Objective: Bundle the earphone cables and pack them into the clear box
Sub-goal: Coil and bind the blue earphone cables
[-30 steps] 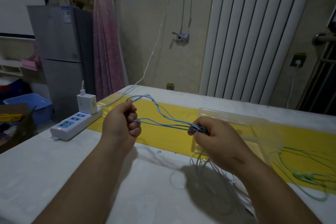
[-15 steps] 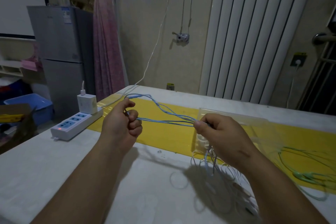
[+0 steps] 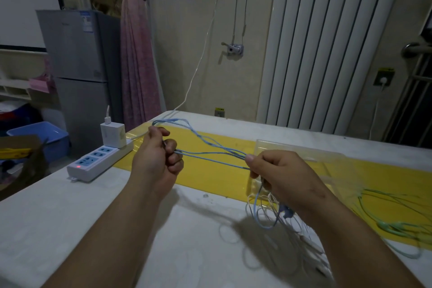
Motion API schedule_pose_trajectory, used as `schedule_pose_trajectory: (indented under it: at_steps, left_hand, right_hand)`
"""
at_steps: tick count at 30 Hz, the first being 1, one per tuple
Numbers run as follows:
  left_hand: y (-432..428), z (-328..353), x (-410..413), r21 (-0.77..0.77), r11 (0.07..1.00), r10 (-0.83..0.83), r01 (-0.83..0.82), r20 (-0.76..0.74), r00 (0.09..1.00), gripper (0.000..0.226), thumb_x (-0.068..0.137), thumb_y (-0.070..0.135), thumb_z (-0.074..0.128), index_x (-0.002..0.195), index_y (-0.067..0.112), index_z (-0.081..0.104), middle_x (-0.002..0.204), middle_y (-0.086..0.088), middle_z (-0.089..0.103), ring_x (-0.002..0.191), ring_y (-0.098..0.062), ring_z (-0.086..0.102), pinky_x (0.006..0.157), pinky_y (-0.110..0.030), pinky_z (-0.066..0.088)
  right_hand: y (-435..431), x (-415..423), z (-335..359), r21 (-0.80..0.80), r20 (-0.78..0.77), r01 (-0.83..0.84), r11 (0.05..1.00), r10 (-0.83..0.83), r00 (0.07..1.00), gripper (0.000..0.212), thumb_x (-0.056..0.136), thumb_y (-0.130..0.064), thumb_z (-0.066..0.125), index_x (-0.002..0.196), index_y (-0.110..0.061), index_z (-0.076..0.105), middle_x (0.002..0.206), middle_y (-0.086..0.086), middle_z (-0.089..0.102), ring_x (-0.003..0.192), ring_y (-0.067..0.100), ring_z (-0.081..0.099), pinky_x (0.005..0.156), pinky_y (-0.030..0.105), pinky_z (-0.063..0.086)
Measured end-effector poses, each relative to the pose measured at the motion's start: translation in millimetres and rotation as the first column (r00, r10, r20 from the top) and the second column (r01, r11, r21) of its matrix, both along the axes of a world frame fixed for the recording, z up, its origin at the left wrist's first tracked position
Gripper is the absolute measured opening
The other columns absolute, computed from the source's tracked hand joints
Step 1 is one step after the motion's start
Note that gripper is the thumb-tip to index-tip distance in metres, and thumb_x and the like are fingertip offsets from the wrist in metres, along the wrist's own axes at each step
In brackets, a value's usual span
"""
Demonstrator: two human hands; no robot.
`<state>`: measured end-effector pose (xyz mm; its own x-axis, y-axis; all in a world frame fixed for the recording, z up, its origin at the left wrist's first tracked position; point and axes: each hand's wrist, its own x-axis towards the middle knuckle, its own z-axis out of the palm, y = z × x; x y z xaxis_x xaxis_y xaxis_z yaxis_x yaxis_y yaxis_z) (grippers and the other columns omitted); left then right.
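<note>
Surface (image 3: 70, 217): pale tabletop, and two bare forearms reach out over it from the near edge.
White earphone cables (image 3: 314, 246): a loose tangle lying on the surface under the right wrist.
Right grip (image 3: 280, 175): thumb and curled fingers are pinched closed on the right end of the blue earphone cable (image 3: 210, 154).
Left grip (image 3: 155, 159): fingers are curled into a fist round the cable's left end, with the thumb on top.
Cable axis: several blue strands run side by side from left to right between the two grips, held in the air above the surface and sloping slightly down toward the right.
Cable beyond the grips: a loop rises out of the top of the left grip and arcs on the far side back to the right grip. A blue tail hangs below the right grip into the white tangle.
Yellow strip (image 3: 233, 170): a band running across the surface beneath the cable.
Clear box (image 3: 299, 148): lies on the yellow strip just behind the right grip.
Green earphone cable (image 3: 395, 227): loose on the strip at the right, well apart from the grips.
Power strip (image 3: 98, 161): at the left edge, with a white charger (image 3: 113, 134) plugged in.
Background: grey fridge (image 3: 77, 54), pink curtain (image 3: 138, 54), white radiator (image 3: 315, 42).
</note>
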<state>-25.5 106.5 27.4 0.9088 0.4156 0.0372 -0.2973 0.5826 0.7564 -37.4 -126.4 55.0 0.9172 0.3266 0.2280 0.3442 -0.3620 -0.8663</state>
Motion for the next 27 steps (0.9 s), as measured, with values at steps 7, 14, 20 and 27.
schedule_pose_trajectory:
  at_steps: [7,14,20,27]
  left_hand:
    - [4.5,-2.1,5.0,-0.095,0.992,0.082,-0.078,0.046,0.996,0.034,0.102,0.044,0.032,0.083,0.020,0.045,0.050,0.005,0.037,0.037,-0.009,0.027,0.036,-0.014,0.022]
    - [6.8,-0.2,5.8,-0.201,0.975,0.104,-0.092,0.048,0.993,0.034,0.102,0.039,0.035,0.079,0.017,0.047,0.052,0.003,0.052,0.038,-0.008,0.040,0.036,-0.015,0.029]
    - [10.3,-1.4,3.3,-0.135,0.984,0.117,-0.118,-0.017,0.993,0.035,0.100,0.049,0.033,0.081,0.022,0.043,0.046,0.008,0.039,0.032,-0.007,0.026,0.034,-0.012,0.020]
    - [11.9,-2.6,6.8,-0.225,0.967,0.127,-0.117,0.033,0.991,0.030,0.103,0.039,0.035,0.084,0.018,0.048,0.047,0.007,0.043,0.035,-0.007,0.033,0.036,-0.014,0.024]
  right_hand:
    - [-1.5,-2.1,-0.3,-0.051,-0.235,-0.145,0.988,0.130,0.963,0.020,0.087,-0.028,0.067,0.076,-0.011,0.072,0.047,-0.006,0.035,0.043,0.012,0.025,0.043,0.023,0.020]
    - [2.2,-3.3,-1.1,-0.099,-0.216,-0.146,0.984,0.122,0.969,0.036,0.092,-0.036,0.059,0.060,-0.019,0.064,0.048,-0.012,0.045,0.044,0.009,0.033,0.045,0.022,0.025]
    - [-1.7,-5.7,1.8,0.041,-0.257,-0.183,0.982,0.187,0.948,0.028,0.096,-0.029,0.055,0.084,-0.012,0.074,0.050,-0.004,0.043,0.046,0.011,0.026,0.042,0.022,0.020]
    - [-2.3,-9.0,0.8,-0.085,-0.361,-0.307,0.948,0.258,0.896,0.030,0.095,-0.020,0.054,0.069,-0.014,0.069,0.052,-0.005,0.043,0.045,0.010,0.030,0.046,0.024,0.022]
